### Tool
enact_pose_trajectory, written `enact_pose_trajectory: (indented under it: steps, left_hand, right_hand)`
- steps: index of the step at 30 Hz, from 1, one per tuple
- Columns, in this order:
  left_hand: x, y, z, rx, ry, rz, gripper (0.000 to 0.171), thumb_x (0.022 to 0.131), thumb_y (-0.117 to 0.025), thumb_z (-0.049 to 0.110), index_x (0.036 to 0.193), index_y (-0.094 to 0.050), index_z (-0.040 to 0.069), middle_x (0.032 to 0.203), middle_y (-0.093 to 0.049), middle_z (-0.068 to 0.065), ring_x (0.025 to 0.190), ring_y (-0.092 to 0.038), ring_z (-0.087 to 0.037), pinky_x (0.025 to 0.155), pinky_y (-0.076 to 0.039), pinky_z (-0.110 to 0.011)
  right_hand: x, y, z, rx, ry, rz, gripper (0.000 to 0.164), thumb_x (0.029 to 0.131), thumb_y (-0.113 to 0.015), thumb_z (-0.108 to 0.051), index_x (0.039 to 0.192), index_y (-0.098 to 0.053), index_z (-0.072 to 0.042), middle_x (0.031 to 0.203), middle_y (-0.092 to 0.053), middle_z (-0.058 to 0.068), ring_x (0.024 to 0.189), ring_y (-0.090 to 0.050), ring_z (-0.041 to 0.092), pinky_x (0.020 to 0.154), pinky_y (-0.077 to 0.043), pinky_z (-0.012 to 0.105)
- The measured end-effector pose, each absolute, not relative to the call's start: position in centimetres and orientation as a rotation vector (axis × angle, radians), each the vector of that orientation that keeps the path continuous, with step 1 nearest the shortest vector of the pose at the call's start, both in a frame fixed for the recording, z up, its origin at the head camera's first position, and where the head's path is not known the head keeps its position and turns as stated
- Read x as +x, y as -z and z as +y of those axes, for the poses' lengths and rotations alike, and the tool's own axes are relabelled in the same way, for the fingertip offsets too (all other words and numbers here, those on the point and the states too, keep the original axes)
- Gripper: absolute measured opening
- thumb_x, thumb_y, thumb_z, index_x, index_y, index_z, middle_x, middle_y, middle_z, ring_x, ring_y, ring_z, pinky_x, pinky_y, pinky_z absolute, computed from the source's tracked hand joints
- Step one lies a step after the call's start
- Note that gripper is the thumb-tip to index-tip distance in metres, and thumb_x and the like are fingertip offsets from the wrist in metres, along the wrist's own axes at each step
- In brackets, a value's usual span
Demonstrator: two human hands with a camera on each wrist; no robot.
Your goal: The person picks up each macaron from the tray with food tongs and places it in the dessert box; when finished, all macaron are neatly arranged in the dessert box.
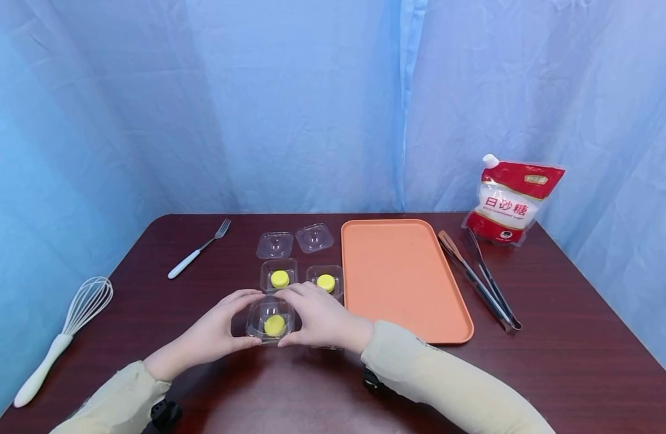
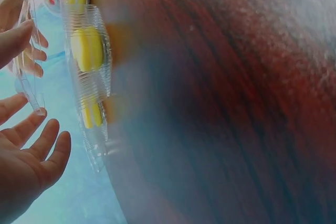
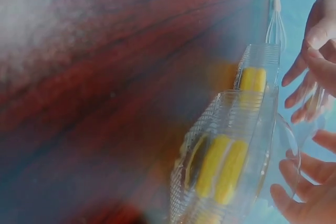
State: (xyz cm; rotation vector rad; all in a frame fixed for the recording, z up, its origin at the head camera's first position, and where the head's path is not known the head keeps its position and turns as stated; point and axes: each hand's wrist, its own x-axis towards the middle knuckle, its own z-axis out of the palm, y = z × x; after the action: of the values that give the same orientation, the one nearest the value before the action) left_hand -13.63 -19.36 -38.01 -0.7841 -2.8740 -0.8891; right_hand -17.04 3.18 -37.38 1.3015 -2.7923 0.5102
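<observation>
Both hands hold one clear plastic lid (image 1: 270,305) by its opposite edges, thumbs in front and fingers behind. Left hand (image 1: 216,325) is on the lid's left side, right hand (image 1: 324,316) on its right. Side-on, the lid (image 2: 32,72) is above the boxes, apart from them. Under it stands a clear box (image 2: 107,72) with a yellow macaron (image 2: 88,49) inside. Behind it, another open box (image 1: 264,276) holds a yellow macaron (image 1: 280,279). To the right, a further box (image 1: 338,278) contains one more macaron (image 1: 326,283). My right hand mostly hides a near-right box (image 3: 262,177).
Two loose clear lids (image 1: 275,245) lie behind the boxes. An orange tray (image 1: 400,277) is right of them, then tongs (image 1: 481,283) and a red sugar bag (image 1: 508,205). A fork (image 1: 199,250) and a whisk (image 1: 67,337) lie at the left.
</observation>
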Motion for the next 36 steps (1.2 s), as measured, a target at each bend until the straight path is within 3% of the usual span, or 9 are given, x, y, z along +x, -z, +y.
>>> enact_pose_trajectory:
  steps: [23, 36]
  left_hand:
    - [-13.9, 39.2, -19.2, -0.822, 0.837, -2.949, 0.066, 0.073, -0.082, 0.020, 0.130, -0.053, 0.004, 0.128, -0.052, -0.011, 0.115, -0.053, -0.026, 0.094, -0.047, -0.047]
    - [-14.0, 39.2, -19.5, -0.735, 0.902, -3.009, 0.067, 0.072, -0.083, 0.023, 0.129, -0.055, 0.000, 0.128, -0.052, -0.015, 0.113, -0.055, -0.030, 0.094, -0.047, -0.049]
  right_hand:
    - [-17.0, 38.3, 2.5, 1.263, -0.331, -2.887, 0.078, 0.069, -0.080, -0.050, 0.133, -0.051, -0.015, 0.127, -0.057, 0.000, 0.113, -0.053, 0.017, 0.100, -0.044, 0.030]
    - [-17.0, 38.3, 2.3, 1.281, -0.291, -2.903, 0.074, 0.075, -0.076, -0.050, 0.134, -0.051, -0.015, 0.130, -0.056, 0.001, 0.115, -0.053, 0.018, 0.099, -0.045, 0.031]
